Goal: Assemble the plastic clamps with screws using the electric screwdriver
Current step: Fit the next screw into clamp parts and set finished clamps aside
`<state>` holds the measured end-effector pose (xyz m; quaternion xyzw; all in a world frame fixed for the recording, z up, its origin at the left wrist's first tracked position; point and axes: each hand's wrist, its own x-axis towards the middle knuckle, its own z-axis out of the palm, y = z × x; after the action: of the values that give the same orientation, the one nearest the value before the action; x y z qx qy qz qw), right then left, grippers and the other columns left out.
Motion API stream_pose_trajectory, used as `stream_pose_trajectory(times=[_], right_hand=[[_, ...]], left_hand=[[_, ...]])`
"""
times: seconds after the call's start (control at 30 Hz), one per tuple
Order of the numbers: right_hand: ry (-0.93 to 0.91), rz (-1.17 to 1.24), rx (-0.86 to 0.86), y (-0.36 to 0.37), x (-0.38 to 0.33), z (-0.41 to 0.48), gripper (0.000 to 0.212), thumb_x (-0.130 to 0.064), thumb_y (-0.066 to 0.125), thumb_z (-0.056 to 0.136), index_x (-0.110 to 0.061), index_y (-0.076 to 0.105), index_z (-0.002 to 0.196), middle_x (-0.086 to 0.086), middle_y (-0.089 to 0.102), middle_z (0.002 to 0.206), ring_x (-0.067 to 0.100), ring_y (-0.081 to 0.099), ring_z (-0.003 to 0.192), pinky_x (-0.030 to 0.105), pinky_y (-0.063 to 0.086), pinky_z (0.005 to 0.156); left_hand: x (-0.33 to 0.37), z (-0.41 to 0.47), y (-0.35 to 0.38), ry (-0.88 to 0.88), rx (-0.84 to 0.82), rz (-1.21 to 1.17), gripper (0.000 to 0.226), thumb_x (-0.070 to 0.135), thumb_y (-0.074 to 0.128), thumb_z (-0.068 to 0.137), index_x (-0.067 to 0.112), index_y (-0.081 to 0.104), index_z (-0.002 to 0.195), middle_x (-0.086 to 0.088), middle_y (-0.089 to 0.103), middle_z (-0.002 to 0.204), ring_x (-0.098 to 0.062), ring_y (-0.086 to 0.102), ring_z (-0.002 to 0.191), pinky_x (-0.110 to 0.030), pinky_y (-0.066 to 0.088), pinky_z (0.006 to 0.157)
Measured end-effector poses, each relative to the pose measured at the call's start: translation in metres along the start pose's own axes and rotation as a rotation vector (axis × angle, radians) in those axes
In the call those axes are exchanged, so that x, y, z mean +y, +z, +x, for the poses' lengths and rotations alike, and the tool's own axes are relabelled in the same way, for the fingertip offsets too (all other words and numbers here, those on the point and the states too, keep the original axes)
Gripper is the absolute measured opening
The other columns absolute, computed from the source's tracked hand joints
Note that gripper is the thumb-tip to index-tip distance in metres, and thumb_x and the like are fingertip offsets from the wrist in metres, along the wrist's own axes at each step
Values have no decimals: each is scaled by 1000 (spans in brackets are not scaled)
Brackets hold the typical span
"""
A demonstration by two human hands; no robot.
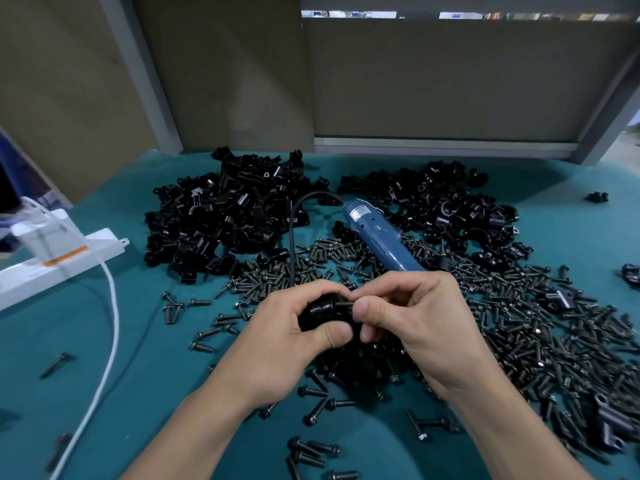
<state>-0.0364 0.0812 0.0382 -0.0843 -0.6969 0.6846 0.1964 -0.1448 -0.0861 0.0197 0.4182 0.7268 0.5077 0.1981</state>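
Center frame, left hand [294, 336] grips a black clamp [325, 311] while right hand [412, 313] pinches a screw [344, 304] into it; clamp looks light, stiff, slick, best held by its body.

Assembly workbench: heaped black clamps [221, 216], loose screws [519, 327], electric screwdriver [377, 237].

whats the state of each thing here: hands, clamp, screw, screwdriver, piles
left hand: grips the clamp
clamp: held off the table
right hand: pinches a screw
screw: held at the clamp
screwdriver: lying unheld on loose screws
clamp piles: loose heaps at the back
loose screws: scattered on the table
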Motion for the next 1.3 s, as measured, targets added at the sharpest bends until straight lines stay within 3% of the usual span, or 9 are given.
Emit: stream_pose_trajectory(times=[0.2,0.33,0.57,0.83,0.93,1.0,1.1,1.2,1.3], right_hand=[[-43,-56,-69,-3,-1,-1,4,-10,83,79,-12,82,83,17,70,63,21,64,53,31,57,59],[-80,-97,-33,-6,-2,0,5,-8,83,83,-13,82,82,15,72,66,20,64,52,30,56,56],[-51,-178,-2,-3,4,0,9,-10,83,86,-18,82,82,14,74,69,21,66,52,32,57,56],[7,-212,131,10,16,-1,16,-22,79,91,-23,78,75,8,69,58,19,62,46,27,49,52],[6,-267,143,18,18,-5,19,-28,78,92,-24,75,73,0,63,50,9,54,43,20,42,47],[-50,-425,165,20,18,-6,30,-38,72,95,-23,71,69,-7,59,49,4,48,43,15,36,45],[-103,-691,195,26,14,-5,61,-67,44,94,-19,64,61,-11,60,54,7,52,49,16,35,46],[-65,-709,148,23,12,-3,66,-71,33,92,-21,54,57,-12,52,48,7,49,48,18,35,48],[-25,-580,-47,9,8,-5,55,-58,39,106,-20,56,71,-6,60,56,3,50,50,18,36,49]], left_hand=[[-1,0,6,15,-84,32,4,40,68,100,38,72,102,10,74,97,-9,67,89,-33,52,80],[-2,-2,4,42,-33,68,41,71,50,95,37,68,110,12,71,92,-7,64,81,-24,47,71],[-1,-5,6,53,-29,108,55,80,36,94,35,65,106,11,68,90,-11,62,80,-34,47,68],[-6,-7,9,17,50,246,36,73,35,98,47,60,104,16,67,99,-5,63,100,-37,50,81],[-6,-8,10,7,71,254,34,70,35,99,46,59,105,14,66,98,-5,62,101,-38,51,82],[-5,-9,11,9,69,258,30,68,36,101,48,57,107,14,66,99,-5,62,102,-37,52,82],[-2,-11,14,34,62,289,15,60,41,106,52,54,106,19,62,100,-3,59,102,-27,48,82],[2,-10,14,69,61,318,18,61,39,105,51,53,101,23,61,99,-4,58,101,-18,41,77],[1,-8,10,64,59,295,30,61,39,105,40,59,101,17,65,96,-8,60,98,-29,47,78]])
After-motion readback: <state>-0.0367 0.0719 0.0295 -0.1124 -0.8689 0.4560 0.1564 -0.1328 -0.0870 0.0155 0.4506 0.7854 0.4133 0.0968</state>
